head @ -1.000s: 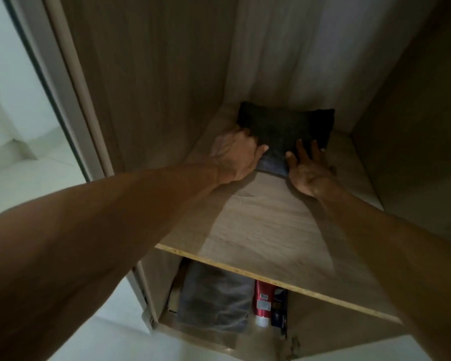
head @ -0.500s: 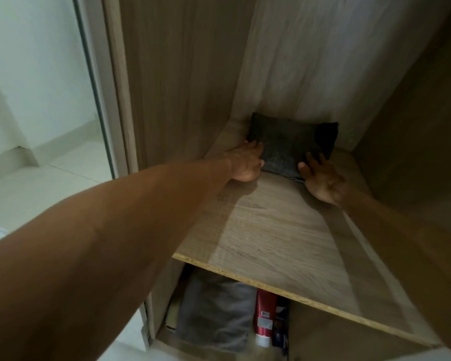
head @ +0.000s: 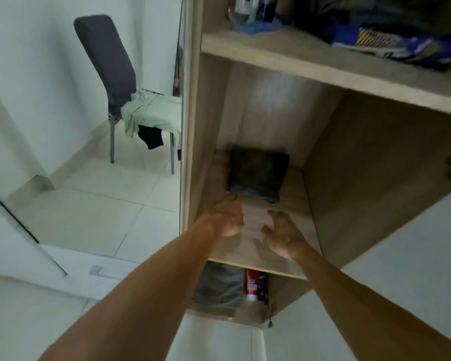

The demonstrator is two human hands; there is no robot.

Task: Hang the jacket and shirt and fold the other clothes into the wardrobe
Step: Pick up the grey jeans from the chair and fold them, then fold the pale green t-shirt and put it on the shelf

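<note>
A folded dark grey garment [head: 258, 175] lies at the back of the middle wardrobe shelf [head: 255, 254]. My left hand [head: 228, 217] hovers over the shelf just in front of the garment's left corner, fingers relaxed and holding nothing. My right hand [head: 284, 237] is over the shelf's front half, fingers spread, apart from the garment. A pale green shirt [head: 151, 110] and a black garment [head: 151, 136] are draped over the seat of a dark chair [head: 107, 56] out in the room at the left.
The upper shelf [head: 323, 63] carries blue and dark clothes and small items. Below the middle shelf are a folded grey cloth [head: 219, 285] and a red bottle [head: 251, 284]. A white wardrobe door [head: 414, 256] stands open at the right. White tiled floor spreads at the left.
Both hands have let go of the dark folded garment and drawn back toward the shelf's front. The view has lifted, showing the upper shelf and the chair.
</note>
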